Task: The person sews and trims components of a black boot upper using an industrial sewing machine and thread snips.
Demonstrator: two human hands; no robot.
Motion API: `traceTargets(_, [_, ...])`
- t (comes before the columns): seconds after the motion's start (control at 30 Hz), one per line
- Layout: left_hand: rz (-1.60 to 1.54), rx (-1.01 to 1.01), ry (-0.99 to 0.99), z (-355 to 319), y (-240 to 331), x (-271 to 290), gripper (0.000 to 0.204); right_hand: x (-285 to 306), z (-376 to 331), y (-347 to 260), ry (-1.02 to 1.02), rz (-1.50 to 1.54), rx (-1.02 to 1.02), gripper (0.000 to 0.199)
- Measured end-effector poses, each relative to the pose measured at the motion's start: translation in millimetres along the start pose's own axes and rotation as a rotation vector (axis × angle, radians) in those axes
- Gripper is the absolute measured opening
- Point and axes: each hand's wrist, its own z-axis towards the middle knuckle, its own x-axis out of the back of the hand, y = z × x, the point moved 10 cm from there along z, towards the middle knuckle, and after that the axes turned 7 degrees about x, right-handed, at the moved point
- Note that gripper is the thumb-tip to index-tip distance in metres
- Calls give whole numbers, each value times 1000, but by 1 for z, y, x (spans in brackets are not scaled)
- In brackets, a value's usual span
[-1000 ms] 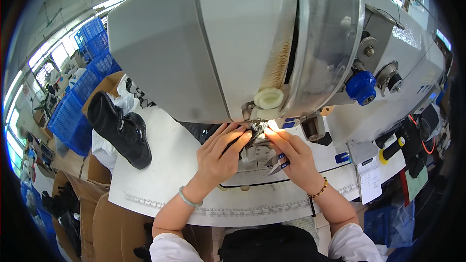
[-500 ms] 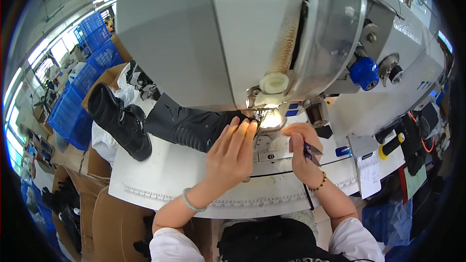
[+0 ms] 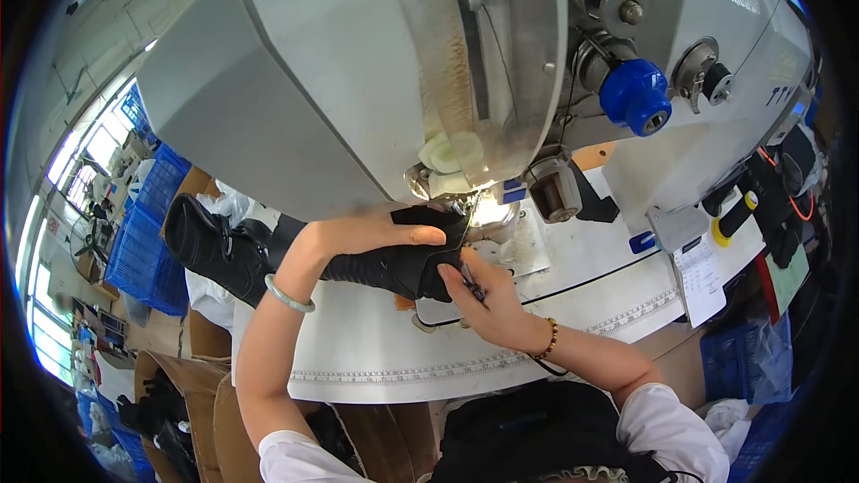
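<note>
White sleeves (image 3: 676, 429) and a black garment (image 3: 528, 429) are closest to the person, and past them curves the front edge of the white table (image 3: 358, 358), with a ruler strip (image 3: 582, 322) along it. The right hand (image 3: 501, 311) is closed around small snips (image 3: 476, 287), with its thumb up against the near edge of a black shoe piece (image 3: 385, 270). The left hand (image 3: 371, 231), a pale bangle (image 3: 289, 295) on its wrist, is laid over the top of that same piece; its fingers are mostly hidden from me, so I can't tell whether they grip or only press.

The shoe piece lies on the table, its right end just beside the brightly lit needle area (image 3: 474, 206) under the big grey sewing machine (image 3: 331, 72). A blue knob (image 3: 633, 97) sticks out of the machine's side.

To the left, a black boot (image 3: 210, 250) is partly covered by the left forearm. Over on the right there's a paper slip (image 3: 700, 282) and a black-and-yellow spool (image 3: 735, 219). Further off on the left, blue baskets (image 3: 148, 255) stand in front of bright windows (image 3: 100, 143).
</note>
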Motion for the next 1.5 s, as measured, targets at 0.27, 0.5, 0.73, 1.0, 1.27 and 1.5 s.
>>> traceTargets(0.27, [-81, 161, -72, 0, -9, 1, 51, -8, 1, 1, -46, 14, -12, 13])
traceTargets(0.5, [-105, 97, -31, -5, -4, -1, 56, -9, -5, 12, -23, 91, -137, 20])
traceTargets(0.73, [-193, 82, 51, -11, 0, 0, 54, -2, -11, 10, 18, 26, -76, 20])
traceTargets(1.0, [-71, 44, 46, -12, 15, 2, 50, 9, -8, 6, 5, 79, -144, 18])
traceTargets(1.27, [-307, 253, -20, -20, 9, -19, 57, 15, -9, 3, -116, 216, -201, 16])
traceTargets(1.5, [-204, 256, -38, -14, 4, -23, 57, 11, -19, 11, -78, 399, -190, 17])
